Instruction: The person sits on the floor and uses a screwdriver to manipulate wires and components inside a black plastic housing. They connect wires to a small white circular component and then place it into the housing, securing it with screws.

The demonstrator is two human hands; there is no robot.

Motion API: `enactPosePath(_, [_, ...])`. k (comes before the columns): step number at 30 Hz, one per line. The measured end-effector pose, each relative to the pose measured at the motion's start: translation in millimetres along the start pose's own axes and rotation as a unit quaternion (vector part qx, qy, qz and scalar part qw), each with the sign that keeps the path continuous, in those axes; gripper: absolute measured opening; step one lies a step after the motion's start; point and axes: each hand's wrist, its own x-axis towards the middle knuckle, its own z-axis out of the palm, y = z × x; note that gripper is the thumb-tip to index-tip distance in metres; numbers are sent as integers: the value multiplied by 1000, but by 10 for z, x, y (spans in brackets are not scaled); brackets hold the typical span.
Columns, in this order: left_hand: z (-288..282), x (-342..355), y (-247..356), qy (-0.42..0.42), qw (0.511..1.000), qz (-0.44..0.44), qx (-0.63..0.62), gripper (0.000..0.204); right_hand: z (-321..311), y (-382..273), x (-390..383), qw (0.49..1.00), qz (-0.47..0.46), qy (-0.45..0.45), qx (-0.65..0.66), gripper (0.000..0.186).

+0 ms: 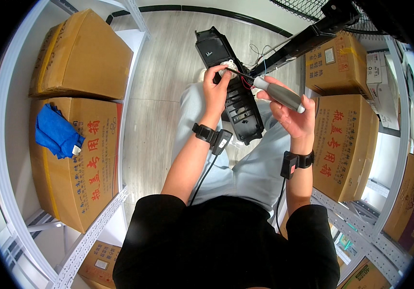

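Note:
A screwdriver (pixel 284 96) with a thick grey handle and a dark shaft lies in my right hand (pixel 291 115), whose thumb and fingers hold the handle. Its shaft slants up and left to the fingertips of my left hand (pixel 214 96). Those fingers are pinched together at the shaft's tip, beside a white round part (pixel 227 65); whatever is between them is too small to make out. Below both hands, a long black plastic housing (pixel 247 118) rests across my legs, with slots and compartments along it. Thin red wires (pixel 245 83) show near the shaft.
Metal shelves with cardboard boxes (pixel 79 53) stand close on both sides. On a left box lies a blue cloth (pixel 58 131). At the upper right a black metal arm (pixel 293 50) reaches down near the housing, with loose thin wires. Each wrist wears a strapped device with a cable.

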Motion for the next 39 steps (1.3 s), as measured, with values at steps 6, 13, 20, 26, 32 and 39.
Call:
enactPosePath(6, [-18, 13, -63, 2, 1000, 18, 24, 14, -10, -28, -47, 1000, -25, 3, 2, 92])
enactPosePath(13, [-18, 15, -24, -18, 1000, 19, 9, 17, -17, -30, -30, 1000, -18, 17, -2, 91])
enactPosePath(20, [-16, 10, 2, -15, 1000, 20, 19, 17, -37, -53, -30, 1000, -11, 15, -1, 91])
enactPosePath(26, [-45, 4, -17, -26, 1000, 3, -4, 18, -78, -112, -17, 1000, 3, 3, -17, 91])
enactPosePath(32, [15, -25, 30, -36, 999, 2, 13, 18, -97, -291, -1, 996, 30, -4, -85, 88])
enactPosePath(39, [1, 14, -16, -40, 999, -16, -10, 17, -63, -424, 50, 995, 24, -5, -96, 78])
